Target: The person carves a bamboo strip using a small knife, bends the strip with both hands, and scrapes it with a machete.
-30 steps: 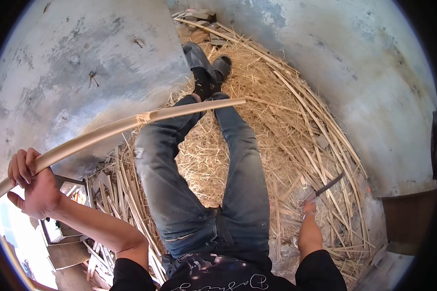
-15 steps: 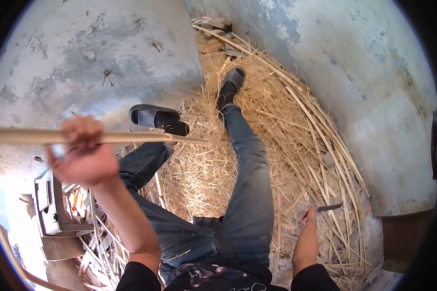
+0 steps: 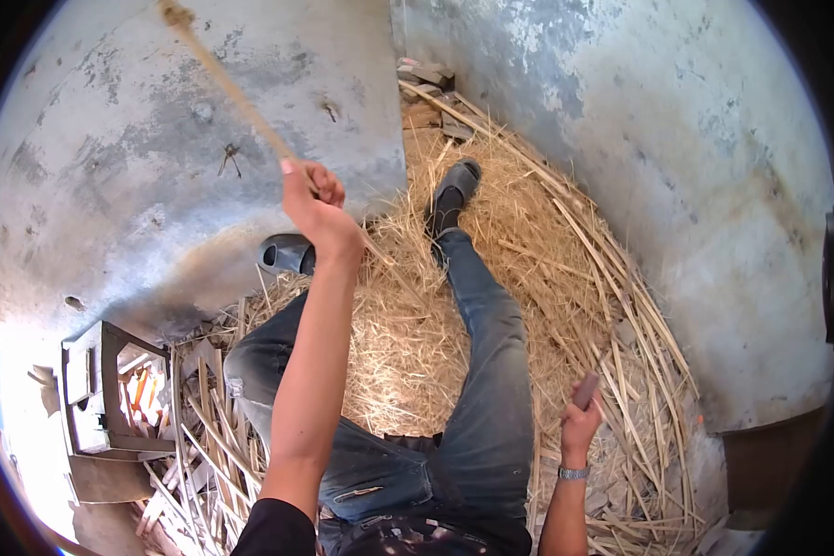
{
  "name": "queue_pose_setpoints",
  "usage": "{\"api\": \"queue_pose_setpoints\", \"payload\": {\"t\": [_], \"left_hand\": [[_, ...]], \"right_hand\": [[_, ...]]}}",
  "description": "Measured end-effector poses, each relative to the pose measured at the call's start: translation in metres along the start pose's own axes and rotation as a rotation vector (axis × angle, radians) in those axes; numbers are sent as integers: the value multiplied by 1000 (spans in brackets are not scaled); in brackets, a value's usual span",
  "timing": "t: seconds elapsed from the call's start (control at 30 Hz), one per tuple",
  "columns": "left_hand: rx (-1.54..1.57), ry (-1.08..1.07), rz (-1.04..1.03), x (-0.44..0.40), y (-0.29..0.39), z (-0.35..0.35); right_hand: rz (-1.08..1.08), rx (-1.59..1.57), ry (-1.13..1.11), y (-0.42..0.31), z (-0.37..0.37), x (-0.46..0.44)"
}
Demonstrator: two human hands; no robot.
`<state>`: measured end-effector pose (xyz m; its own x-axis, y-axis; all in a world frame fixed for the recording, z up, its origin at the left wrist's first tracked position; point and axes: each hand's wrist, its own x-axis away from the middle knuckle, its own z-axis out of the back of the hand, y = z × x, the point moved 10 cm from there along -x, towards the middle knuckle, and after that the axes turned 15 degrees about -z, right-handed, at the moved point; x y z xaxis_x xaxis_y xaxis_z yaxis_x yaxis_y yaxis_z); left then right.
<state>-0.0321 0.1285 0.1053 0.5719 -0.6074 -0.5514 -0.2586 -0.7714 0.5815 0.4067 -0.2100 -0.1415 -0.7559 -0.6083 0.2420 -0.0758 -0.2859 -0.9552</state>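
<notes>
My left hand (image 3: 320, 208) is raised in front of the far wall, its fingers wrapped round a long pale bamboo strip (image 3: 236, 97). The strip slants from a knobby end at the upper left, through my fist, down toward the shavings between my feet. On the right, my right hand (image 3: 579, 428) is closed on a knife (image 3: 585, 390), whose short brownish blade points upward and away from me. The knife's handle is hidden in my fingers. A metal watch (image 3: 573, 473) circles my right wrist.
Pale shavings (image 3: 398, 324) cover the floor between my legs. Long strips (image 3: 621, 278) curve along the right wall (image 3: 713, 185). At the left stands a dark-framed box (image 3: 111, 389), with more split pieces (image 3: 218, 417) beside it. Bricks (image 3: 426, 74) lie in the far corner.
My left hand has moved right and upward, and the strip has swung from level to steeply slanted. My right hand has turned, so the knife points upward instead of rightward.
</notes>
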Motion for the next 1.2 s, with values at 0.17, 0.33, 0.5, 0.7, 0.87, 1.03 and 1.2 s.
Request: {"api": "queue_pose_setpoints", "payload": {"t": [0.17,0.33,0.5,0.7,0.87,1.03,1.2], "left_hand": [[187,42,16,4,-12,-15],[156,17,-58,11,-7,-25],[159,46,-24,0,-15,-18],[211,19,129,-6,-41,-26],[190,-219,99,-1,-44,-49],[338,-118,214,8,-52,-12],[333,-101,220,-1,-65,-12]], "right_hand": [[-163,-101,-625,-90,-142,74],[-449,-17,-862,-30,-240,137],[-360,-134,-814,-110,-245,118],[236,-786,-704,-263,-201,115],[-487,127,-890,-32,-265,122],[-673,-7,-836,-45,-246,118],[-160,-324,-739,-216,-213,95]]}}
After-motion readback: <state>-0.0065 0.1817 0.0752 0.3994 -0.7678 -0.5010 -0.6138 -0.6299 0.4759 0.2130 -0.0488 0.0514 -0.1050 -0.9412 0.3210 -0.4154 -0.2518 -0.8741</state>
